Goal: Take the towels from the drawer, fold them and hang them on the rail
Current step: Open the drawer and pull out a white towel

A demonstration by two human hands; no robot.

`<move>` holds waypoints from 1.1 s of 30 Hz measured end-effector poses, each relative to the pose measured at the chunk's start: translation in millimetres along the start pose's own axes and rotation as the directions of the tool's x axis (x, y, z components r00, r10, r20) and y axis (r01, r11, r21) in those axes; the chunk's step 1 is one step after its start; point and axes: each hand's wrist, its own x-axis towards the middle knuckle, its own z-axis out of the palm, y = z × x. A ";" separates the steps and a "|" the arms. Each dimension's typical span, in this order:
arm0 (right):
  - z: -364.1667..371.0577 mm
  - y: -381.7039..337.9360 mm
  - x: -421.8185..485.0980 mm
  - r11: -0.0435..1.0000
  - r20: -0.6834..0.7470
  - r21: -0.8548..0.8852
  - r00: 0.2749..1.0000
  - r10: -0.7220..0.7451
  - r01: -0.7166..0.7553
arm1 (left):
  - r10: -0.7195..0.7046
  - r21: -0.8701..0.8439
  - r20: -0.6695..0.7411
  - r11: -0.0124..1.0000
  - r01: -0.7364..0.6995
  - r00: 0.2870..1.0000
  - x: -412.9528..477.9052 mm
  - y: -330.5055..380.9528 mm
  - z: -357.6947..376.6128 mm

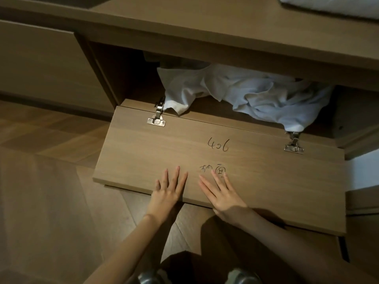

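My left hand and right hand lie flat, fingers spread, on the drawer flap; behind it, towels drape its hinges and may snag.

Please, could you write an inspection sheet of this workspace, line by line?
Surface: wooden flap folded down, "406" handwritten on it, two metal hinges.
Job's things: crumpled pale towels in the open compartment, unfolded; rail not in view.
Clutter: nothing seen.
Hands: left hand and right hand rest flat on the flap, fingers straight, holding nothing.
Cables: nothing seen.
Surroundings: wooden floor; white padded item on the cabinet top, upper right.
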 end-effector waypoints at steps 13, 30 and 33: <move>-145.5 95.8 62.7 0.947 -0.384 0.307 0.897 0.217 -0.098 | -0.194 -0.384 -0.063 0.910 0.156 0.979 78.2 -40.6 -71.6; -154.1 144.1 182.9 0.784 0.017 0.470 0.893 0.451 -0.405 | -0.187 -0.252 0.102 0.945 0.207 0.977 98.7 -49.7 -64.6; -149.4 145.0 177.8 0.735 -0.037 0.566 0.879 0.475 -0.374 | -0.193 -0.268 0.118 0.939 0.218 0.974 99.5 -50.0 -65.9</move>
